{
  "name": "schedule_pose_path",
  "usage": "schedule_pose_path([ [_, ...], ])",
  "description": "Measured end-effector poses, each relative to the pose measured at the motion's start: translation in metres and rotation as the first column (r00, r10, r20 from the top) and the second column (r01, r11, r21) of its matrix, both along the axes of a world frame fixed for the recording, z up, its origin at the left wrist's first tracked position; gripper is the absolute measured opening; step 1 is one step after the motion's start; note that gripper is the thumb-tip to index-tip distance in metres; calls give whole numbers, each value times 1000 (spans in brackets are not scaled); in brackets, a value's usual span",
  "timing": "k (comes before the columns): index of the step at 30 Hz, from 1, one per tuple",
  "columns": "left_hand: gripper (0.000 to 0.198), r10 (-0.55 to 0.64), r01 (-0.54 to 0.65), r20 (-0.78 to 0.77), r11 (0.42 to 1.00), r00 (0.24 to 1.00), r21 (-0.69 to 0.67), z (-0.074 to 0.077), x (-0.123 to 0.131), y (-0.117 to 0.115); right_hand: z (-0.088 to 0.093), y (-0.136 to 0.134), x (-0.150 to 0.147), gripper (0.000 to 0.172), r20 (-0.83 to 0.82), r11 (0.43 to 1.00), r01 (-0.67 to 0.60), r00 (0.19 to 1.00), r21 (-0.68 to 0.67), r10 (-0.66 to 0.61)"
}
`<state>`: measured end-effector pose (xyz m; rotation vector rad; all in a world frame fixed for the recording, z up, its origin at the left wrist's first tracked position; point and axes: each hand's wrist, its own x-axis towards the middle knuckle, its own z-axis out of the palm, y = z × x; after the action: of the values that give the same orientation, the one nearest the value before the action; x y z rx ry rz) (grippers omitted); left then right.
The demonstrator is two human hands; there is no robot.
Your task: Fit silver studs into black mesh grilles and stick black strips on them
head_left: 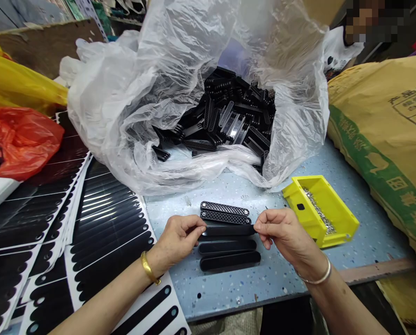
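Observation:
A black sticker strip (228,230) is stretched level between my two hands, above or against a black bar; I cannot tell whether it touches. My left hand (181,239) pinches its left end, and my right hand (277,230) pinches the right end. Just beyond lie two black bars with a mesh-patterned face (225,213), side by side. Nearer to me rest two smooth-faced black bars (228,261) on the speckled blue table (274,288). Under my left forearm spread white sheets of black rounded strips (113,237), with small holes at their ends.
A large clear plastic bag (124,102) full of black plastic parts (235,116) stands open at the back. To the right are a yellow bin (343,223) of small metal pieces and a yellow-green sack (385,139). A red bag (23,139) lies at left. Part of another person shows at the upper right.

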<state>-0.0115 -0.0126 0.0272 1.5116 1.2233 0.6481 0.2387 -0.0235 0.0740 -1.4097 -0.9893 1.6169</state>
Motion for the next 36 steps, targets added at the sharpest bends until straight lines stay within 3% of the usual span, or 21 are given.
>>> schedule_pose_path([
  [5, 18, -15, 15, -2, 1000, 1000, 14, -2, -1, 0, 13, -6, -6, 18, 39, 996, -29, 999, 81, 26],
  [8, 18, -24, 24, -15, 1000, 1000, 17, -1, -2, 0, 5, -7, -4, 18, 77, 995, -7, 997, 101, 0],
  [17, 19, -47, 48, -23, 997, 999, 61, -1, -2, 2, -28, -4, 2, 20, 127, 996, 85, 988, -14, -83],
  [25, 20, -43, 46, -31, 996, 999, 75, 3, -1, 3, -26, -4, -2, 22, 174, 995, 98, 980, -14, -94],
  [36, 21, -16, 16, -1, 999, 1000, 34, 2, 0, 3, -27, -6, -6, 20, 418, 995, 18, 907, 100, -59],
])
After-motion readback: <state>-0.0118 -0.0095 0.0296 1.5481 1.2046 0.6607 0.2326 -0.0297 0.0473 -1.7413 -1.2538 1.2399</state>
